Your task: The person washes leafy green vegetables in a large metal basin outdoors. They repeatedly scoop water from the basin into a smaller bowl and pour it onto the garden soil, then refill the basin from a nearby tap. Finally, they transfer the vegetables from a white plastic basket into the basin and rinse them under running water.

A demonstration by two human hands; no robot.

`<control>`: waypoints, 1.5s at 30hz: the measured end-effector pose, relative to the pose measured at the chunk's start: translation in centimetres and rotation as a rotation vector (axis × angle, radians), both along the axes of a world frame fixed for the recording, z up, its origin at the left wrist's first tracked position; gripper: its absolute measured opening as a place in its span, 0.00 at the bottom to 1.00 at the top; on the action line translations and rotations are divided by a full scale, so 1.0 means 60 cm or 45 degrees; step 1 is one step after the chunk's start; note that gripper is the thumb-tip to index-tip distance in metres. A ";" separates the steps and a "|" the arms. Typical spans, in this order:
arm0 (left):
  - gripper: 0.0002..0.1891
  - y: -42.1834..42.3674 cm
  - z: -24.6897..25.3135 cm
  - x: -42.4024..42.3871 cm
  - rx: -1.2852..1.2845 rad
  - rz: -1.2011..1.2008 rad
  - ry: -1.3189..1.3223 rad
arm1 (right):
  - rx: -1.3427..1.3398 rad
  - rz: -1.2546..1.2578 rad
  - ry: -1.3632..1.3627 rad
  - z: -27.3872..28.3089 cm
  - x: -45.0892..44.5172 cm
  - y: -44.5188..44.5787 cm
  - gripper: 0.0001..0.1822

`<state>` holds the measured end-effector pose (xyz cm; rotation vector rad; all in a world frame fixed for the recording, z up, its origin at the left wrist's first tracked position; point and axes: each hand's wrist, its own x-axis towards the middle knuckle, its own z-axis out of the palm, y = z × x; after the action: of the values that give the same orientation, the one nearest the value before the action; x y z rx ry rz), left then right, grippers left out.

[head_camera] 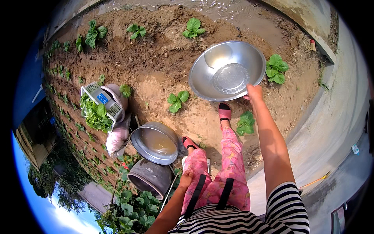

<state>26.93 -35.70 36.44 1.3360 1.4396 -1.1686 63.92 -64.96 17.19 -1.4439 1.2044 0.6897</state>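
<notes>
My right hand (253,91) grips the near rim of a wide metal basin (209,79), held out over the soil. The basin tilts, so its bare inside and patterned round bottom face me. My left hand (187,177) is by my left thigh, against the pink flowered trousers (233,149); its fingers are partly hidden. Left of my feet stands a second metal basin (155,142) with cloudy water in it. Behind that, a white plastic basket (106,101) full of leafy greens (95,115) sits tilted on a rounded pot (119,95).
Leafy seedlings grow around me, including one by the basin (277,69) and one near my right foot (245,122). A grey pot (150,178) lies tipped at left, near a pale sack (117,139). Muddy water (233,13) lies beyond; concrete paving (330,122) borders the right.
</notes>
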 end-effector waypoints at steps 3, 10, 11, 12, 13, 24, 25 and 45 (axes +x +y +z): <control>0.04 -0.007 0.004 -0.015 0.061 0.121 -0.044 | -0.074 0.118 0.009 0.019 0.039 0.020 0.13; 0.08 -0.021 0.006 -0.041 0.017 0.166 -0.108 | -0.086 0.130 -0.043 0.065 0.034 0.035 0.14; 0.09 -0.026 0.011 -0.030 0.002 0.173 -0.107 | -0.081 0.090 -0.050 0.064 0.022 0.027 0.14; 0.09 -0.025 0.010 -0.029 -0.023 0.203 -0.089 | -0.075 0.047 -0.056 0.062 0.009 0.018 0.14; 0.08 -0.026 0.009 -0.033 -0.018 0.254 -0.082 | -0.064 -0.014 -0.052 0.061 -0.008 0.012 0.15; 0.06 -0.014 -0.003 -0.109 -0.012 0.517 -0.069 | 0.053 0.012 0.056 0.102 -0.099 0.033 0.15; 0.05 -0.012 -0.003 -0.112 -0.023 0.511 -0.066 | 0.084 -0.005 0.056 0.097 -0.102 0.047 0.14; 0.07 -0.053 0.023 -0.149 -0.006 0.738 -0.012 | 0.858 -1.027 0.480 -0.040 0.084 0.426 0.05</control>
<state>18.01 -38.88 37.81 0.8267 1.6634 -0.7769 68.96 -39.42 14.79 -0.2184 1.4992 0.6990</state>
